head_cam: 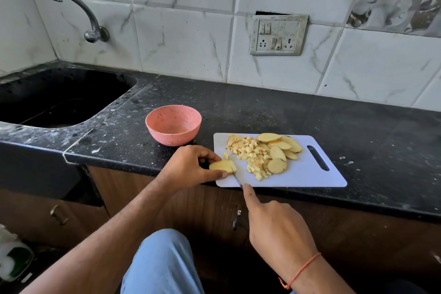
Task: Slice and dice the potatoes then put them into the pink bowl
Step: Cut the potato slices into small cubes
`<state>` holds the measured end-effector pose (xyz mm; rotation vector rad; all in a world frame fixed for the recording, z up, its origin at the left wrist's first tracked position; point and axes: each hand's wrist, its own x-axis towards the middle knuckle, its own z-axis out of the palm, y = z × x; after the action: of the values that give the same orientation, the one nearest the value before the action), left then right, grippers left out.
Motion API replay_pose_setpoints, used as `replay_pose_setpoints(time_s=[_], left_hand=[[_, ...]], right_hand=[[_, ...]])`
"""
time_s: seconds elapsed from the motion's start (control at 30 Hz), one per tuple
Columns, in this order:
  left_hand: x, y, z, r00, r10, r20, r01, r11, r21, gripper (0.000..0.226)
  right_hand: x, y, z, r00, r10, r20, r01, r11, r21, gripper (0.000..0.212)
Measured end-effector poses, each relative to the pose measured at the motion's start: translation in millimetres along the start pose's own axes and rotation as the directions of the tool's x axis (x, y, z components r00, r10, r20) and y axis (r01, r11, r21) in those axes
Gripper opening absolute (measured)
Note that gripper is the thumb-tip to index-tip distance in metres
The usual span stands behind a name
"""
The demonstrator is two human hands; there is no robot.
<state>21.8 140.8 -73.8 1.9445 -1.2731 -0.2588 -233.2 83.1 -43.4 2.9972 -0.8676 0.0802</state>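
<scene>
Colours — desk scene
Pink bowl (pixel 173 125); white cutting board (pixel 307 174); pale yellow potato dice (pixel 248 153); black speckled desk (pixel 262 107) — grey-veined white wall tiles (pixel 181 38).

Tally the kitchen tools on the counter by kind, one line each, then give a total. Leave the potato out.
Pink bowl: 1
White cutting board: 1
Knife: 1
Total: 3

Black speckled countertop (pixel 262 107) with pink bowl (pixel 173 124) and, just beside it, white cutting board (pixel 307 174).
</scene>
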Motion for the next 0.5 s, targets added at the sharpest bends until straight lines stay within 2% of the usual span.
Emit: replay_pose_setpoints(time_s=[0.3, 0.5], left_hand=[[2, -5, 0, 1.000, 0.011, 0.016, -0.012, 1.000, 0.019, 0.048], [0, -8, -3, 0.999, 0.030, 0.011, -0.030, 1.000, -0.004, 0.044]], right_hand=[[-7, 16, -1, 0.992, 0.104, -0.072, -0.097, 0.990, 0.100, 0.061], [9, 6, -6, 0.982, 0.080, -0.172, -0.037, 0.970, 0.239, 0.055]])
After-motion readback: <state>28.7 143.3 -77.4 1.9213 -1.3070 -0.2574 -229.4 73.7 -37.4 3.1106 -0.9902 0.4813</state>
